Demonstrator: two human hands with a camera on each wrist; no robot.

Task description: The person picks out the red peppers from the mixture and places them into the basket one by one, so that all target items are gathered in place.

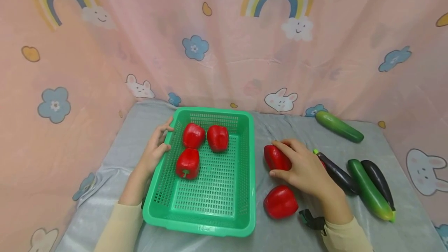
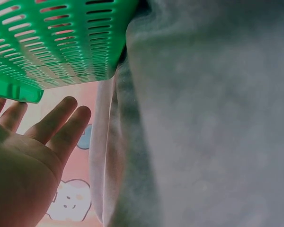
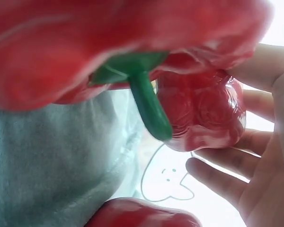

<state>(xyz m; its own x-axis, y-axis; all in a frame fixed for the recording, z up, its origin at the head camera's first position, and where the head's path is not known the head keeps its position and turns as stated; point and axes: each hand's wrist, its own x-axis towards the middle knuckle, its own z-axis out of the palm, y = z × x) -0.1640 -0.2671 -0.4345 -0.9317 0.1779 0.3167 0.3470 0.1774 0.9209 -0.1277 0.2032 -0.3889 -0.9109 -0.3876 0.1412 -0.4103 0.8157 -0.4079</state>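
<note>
A green plastic basket [image 1: 252, 174] holds three red bell peppers, one of them a pepper with a green stem [image 1: 187, 163]. My left hand [image 1: 154, 151] touches the basket's left rim; in the left wrist view its fingers [image 2: 61, 124] are fairly straight under the rim. To the right of the basket, my right hand [image 1: 306, 166] grips a red bell pepper [image 1: 274, 158] between thumb and fingers. Nearer me lies another red bell pepper [image 1: 281, 202]. A red patch [image 1: 322, 163] shows behind the right hand, mostly hidden.
On the right side of the grey cloth [image 1: 224, 243] lie two eggplants [image 1: 337, 173] and a cucumber-like green vegetable [image 1: 369, 189]. Another green one [image 1: 339, 126] sits farther back. A pink patterned curtain [image 1: 224, 77] hangs behind. A dark strap [image 1: 311, 221] is at my right wrist.
</note>
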